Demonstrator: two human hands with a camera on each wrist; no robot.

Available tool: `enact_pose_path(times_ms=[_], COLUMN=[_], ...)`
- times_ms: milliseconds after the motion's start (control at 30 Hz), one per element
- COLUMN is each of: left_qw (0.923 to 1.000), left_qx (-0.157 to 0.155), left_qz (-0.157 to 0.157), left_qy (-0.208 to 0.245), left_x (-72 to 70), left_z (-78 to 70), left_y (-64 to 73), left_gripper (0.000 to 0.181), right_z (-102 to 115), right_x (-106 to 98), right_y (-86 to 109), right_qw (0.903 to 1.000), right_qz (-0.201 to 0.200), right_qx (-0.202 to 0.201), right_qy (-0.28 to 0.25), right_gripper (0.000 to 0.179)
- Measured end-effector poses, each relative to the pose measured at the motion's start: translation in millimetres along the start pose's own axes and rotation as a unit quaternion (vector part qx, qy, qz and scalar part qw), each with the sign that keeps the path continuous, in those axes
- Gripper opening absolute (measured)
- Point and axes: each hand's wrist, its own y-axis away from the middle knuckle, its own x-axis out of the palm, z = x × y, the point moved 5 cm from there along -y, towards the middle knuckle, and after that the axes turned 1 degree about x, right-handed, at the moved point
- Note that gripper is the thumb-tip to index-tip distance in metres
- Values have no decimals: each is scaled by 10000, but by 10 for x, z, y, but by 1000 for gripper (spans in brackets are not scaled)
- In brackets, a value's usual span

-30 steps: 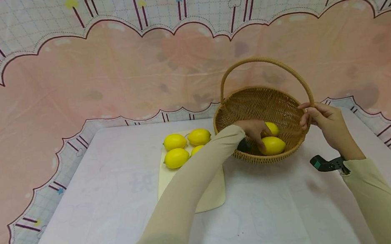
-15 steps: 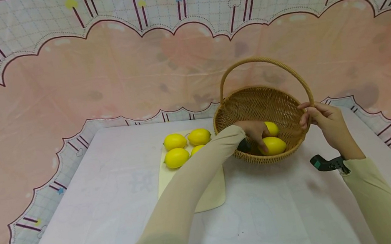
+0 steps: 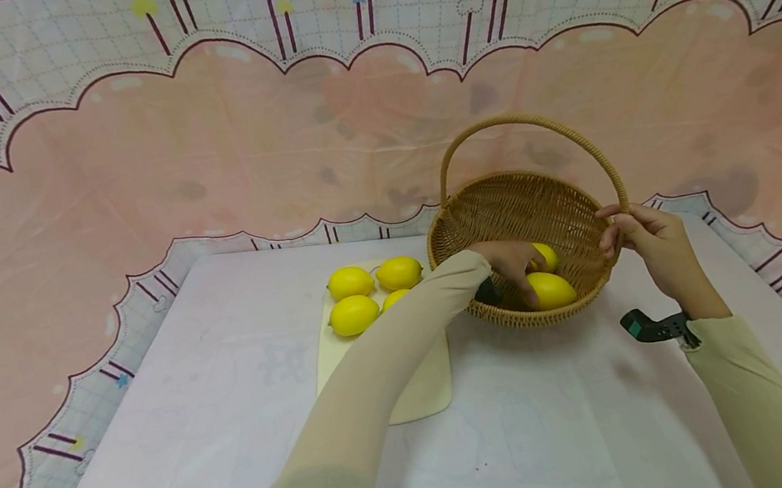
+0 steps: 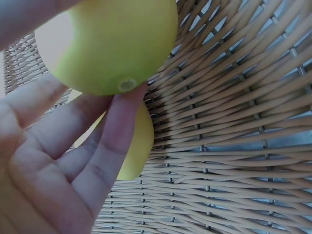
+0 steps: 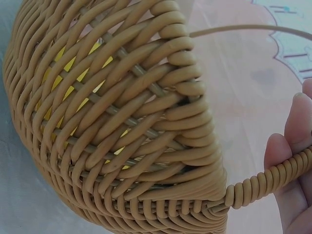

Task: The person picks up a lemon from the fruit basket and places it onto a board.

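A wicker basket (image 3: 517, 200) with a tall arched handle (image 3: 520, 118) tilts its mouth toward me at the right of the head view. My left hand (image 3: 512, 261) reaches inside it and holds a yellow lemon (image 3: 553, 290) between thumb and fingers. Behind the fingers is a second lemon (image 3: 546, 256), partly covered by the hand. The left wrist view shows the held lemon (image 4: 117, 44) up close, its greenish end resting on the fingertips. My right hand (image 3: 652, 243) grips the foot of the handle (image 5: 268, 181) at the basket's right rim.
A cream cutting board (image 3: 424, 391) lies left of the basket, bearing several lemons (image 3: 354, 315); my left sleeve (image 3: 369, 399) crosses over it and hides part. The table is covered in white cloth (image 3: 233, 402). A patterned pink curtain (image 3: 314, 137) hangs close behind.
The held lemon has shifted slightly to the right inside the basket with my left hand's fingers on it. My right hand and the basket have stayed in place.
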Motion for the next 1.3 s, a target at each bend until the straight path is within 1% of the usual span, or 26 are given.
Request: enact_pose_path(times_ms=[100,167,333,400,467,600,700,767,900,1033,1167,1300], left_qw=[9999,9998,9989,9985,9982,9975,9969,9967,9967,9962,9954,9934], left_qx=[94,182,435,533,594,693,718,732,731,729,727,760], left_qz=[-52,-78,-72,-60,-59,-84,-131,-171,-269,-398,-577,-844], left_qy=[28,-30,-151,-109,-23,-102,-281,-312,-238,-272,-254,-173], left_x=[-10,-16,-19,-17,-17,-21,-25,-28,-37,-55,-85,-138], left_z=[-10,-19,-42,-52,-58,-74,-82,-84,-80,-80,-74,-68], left_y=[-6,-9,-23,-28,-34,-40,-42,-40,-33,-24,-24,-18], left_gripper=[72,70,66,64,62,55,52,51,55,59,62,63], right_z=[-4,-6,-8,-7,-2,1,-1,1,4,4,-3,-18], right_x=[-4,-8,-13,-14,-14,-19,-21,-20,-17,-10,-18,-33], right_y=[-3,-6,-15,-16,-15,-16,-19,-19,-15,-13,-19,-25], right_qw=[10000,10000,10000,9999,9999,10000,10000,10000,10000,9999,10000,9999], right_qz=[-1,-3,-7,-4,-13,-43,-58,-61,-56,-32,-70,-118], right_qx=[-5,-19,-43,-49,-47,-14,12,25,30,25,32,38], right_qy=[-12,-40,-81,-100,-117,-21,20,17,-53,-98,6,90], right_gripper=[25,25,25,25,26,28,28,28,27,27,28,27])
